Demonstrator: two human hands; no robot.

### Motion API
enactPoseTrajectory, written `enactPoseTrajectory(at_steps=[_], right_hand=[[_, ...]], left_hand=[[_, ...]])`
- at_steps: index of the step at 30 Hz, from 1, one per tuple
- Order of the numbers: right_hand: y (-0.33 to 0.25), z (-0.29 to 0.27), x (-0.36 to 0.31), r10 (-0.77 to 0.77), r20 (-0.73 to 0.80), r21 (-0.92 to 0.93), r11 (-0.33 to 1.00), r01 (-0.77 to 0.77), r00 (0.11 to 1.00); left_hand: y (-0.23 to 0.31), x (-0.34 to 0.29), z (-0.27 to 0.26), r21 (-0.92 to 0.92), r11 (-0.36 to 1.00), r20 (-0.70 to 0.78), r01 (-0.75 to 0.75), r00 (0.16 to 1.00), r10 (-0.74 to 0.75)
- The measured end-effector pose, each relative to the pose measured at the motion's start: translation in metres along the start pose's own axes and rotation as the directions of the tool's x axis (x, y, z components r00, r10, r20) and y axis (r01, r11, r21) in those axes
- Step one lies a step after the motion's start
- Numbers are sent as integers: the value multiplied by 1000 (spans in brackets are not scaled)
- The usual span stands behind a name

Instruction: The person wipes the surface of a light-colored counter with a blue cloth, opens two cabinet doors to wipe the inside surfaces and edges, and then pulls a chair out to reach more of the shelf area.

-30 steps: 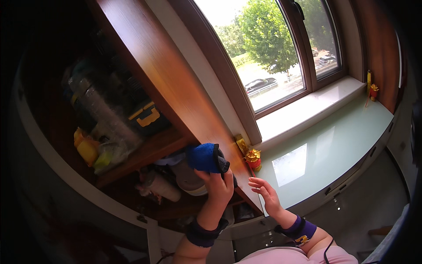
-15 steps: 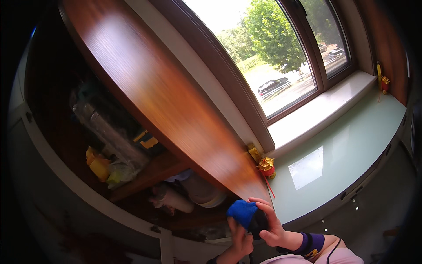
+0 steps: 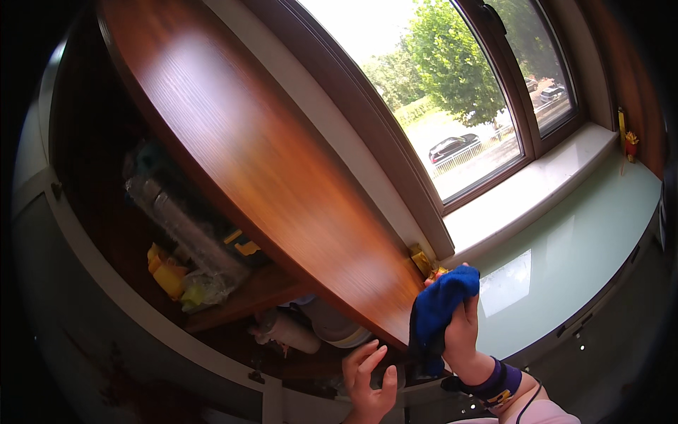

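My right hand (image 3: pixel 462 331) grips a blue cloth (image 3: pixel 443 300), which hangs down from it with a darker, blackish lower part. The cloth is by the near end of the wooden cabinet side panel (image 3: pixel 282 191), partly in front of a small red and gold ornament (image 3: pixel 440 273) on the pale green glass top (image 3: pixel 565 261). Lower and to the left, my left hand (image 3: pixel 370 381) is empty, fingers apart and half curled, in front of the cabinet's lower shelf. A purple band with a cable is round my right wrist.
Open cabinet shelves on the left hold clear plastic-wrapped items (image 3: pixel 173 219), a yellow object (image 3: pixel 167 272) and a pale rolled item (image 3: pixel 293 332). Beyond the glass top are a white sill (image 3: pixel 537 187) and a brown-framed window (image 3: pixel 526 134). Another red and gold ornament (image 3: pixel 631 146) stands at the far right.
Both hands were on the bunched cloth; my left hand has let go and moved down-left. My right hand has carried the cloth up and right, where it hangs looser. The view has shifted slightly.
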State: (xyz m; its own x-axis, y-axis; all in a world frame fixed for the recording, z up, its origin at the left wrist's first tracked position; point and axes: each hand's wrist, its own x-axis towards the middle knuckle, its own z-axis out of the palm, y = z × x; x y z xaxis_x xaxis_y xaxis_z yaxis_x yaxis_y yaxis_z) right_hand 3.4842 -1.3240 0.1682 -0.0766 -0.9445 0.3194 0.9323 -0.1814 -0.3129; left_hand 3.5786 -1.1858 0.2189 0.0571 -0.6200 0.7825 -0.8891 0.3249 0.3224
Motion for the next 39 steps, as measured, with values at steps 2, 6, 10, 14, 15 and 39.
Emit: enactPoseTrajectory(at_steps=[2, 6, 10, 14, 15, 39], right_hand=[[-7, 21, 26, -108, 74, -57, 992, 112, 991], [-9, 55, 18, -73, 588, -380, 854, 355, 806], [5, 52, 3, -10, 788, -484, 608, 630, 615], [-3, 118, 68, 13, 838, -421, 651, 632, 546], [-2, 135, 87, -41, 856, -373, 640, 672, 515], [-16, 53, -11, 144, 780, -520, 691, 502, 609]], left_hand=[[-2, -1, 5, -39, 996, -42, 76, 996, -78], [-9, -7, 12, -179, 978, -110, 112, 985, -133], [-22, -18, 8, -94, 987, 25, 129, 992, -127], [-16, -10, 11, -113, 982, 87, 150, 986, -141], [-15, -7, 15, -172, 975, 60, 142, 989, -134], [-13, -27, 26, -587, 731, 41, 347, 915, -401]])
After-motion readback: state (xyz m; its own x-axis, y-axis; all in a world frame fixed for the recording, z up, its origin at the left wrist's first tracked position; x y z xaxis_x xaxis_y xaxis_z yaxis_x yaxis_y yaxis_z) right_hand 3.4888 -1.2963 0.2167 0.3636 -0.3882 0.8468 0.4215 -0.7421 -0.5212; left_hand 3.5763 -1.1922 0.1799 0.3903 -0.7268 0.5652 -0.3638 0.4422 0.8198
